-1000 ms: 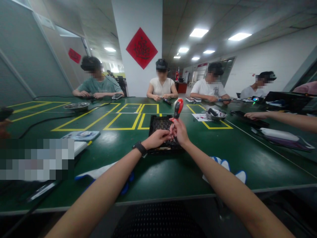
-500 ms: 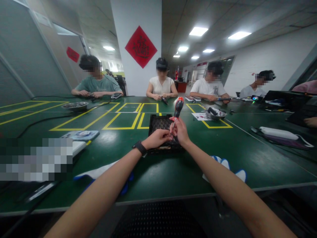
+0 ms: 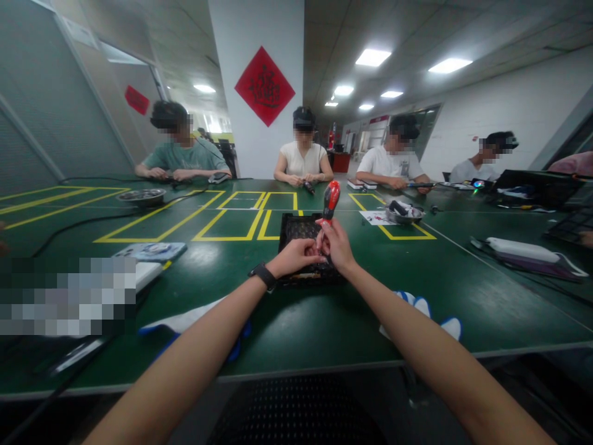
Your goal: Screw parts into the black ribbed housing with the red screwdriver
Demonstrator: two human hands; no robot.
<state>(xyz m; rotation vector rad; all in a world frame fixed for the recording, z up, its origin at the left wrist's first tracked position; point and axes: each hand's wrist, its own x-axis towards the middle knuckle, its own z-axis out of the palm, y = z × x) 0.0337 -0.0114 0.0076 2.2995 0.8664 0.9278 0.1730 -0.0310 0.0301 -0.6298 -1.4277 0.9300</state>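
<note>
A screwdriver point(image 3: 331, 199) with a red and black handle stands nearly upright, handle on top, and my right hand point(image 3: 336, 245) closes around it below the handle. Close against that hand, my left hand point(image 3: 300, 254) is pinched near the screwdriver's lower end. Whatever lies between its fingertips is too small to make out. Both hands are over a black tray point(image 3: 290, 227) with a dark, patterned inside. The screwdriver's tip is hidden by my fingers.
White gloves with blue edges lie on the green table, one under my left forearm, another glove point(image 3: 451, 329) beside my right. A metal bowl point(image 3: 142, 198) stands far left, a filled bowl point(image 3: 404, 213) at right. A white-and-purple pouch point(image 3: 528, 254) lies right. Several people sit opposite.
The screwdriver handle has tipped slightly to the left and turned, showing more red. My hands stay together over the tray.
</note>
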